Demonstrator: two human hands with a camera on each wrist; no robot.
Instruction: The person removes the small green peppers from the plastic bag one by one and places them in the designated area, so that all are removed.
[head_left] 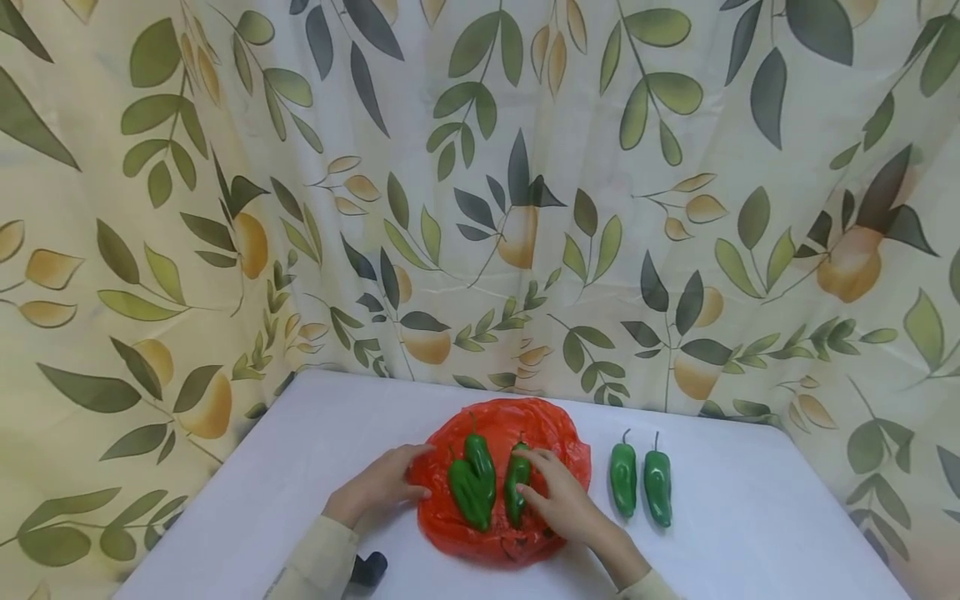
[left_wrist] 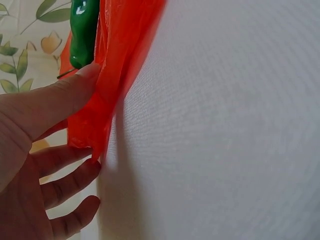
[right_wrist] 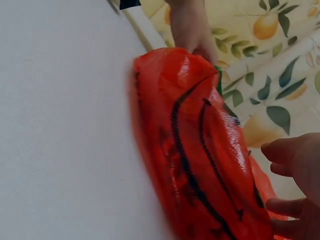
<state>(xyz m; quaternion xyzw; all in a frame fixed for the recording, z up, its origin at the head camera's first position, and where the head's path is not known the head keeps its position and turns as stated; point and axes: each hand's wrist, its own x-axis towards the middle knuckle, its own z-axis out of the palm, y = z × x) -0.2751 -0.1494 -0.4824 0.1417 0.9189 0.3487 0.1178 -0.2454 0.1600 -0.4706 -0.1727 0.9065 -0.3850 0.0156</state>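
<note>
On the red bag [head_left: 551,429], my right hand [head_left: 558,496] covers part of a green pepper [head_left: 513,507].
Its thumb and fingertips sit apart over the pepper, right of the bag's middle; whether they pinch, I cannot tell. At the bag's left edge my left hand [head_left: 386,479] touches the plastic, thumb and fingers spread. Best handle it lightly, bag steady, lest the left-side peppers [head_left: 471,492] roll.

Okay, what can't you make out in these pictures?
Head view: what the black object is, partly behind the left sleeve.
Left wrist view: part of the green pepper, cut off by the top edge.
Right wrist view: part of the right hand, beyond the right edge.
</note>
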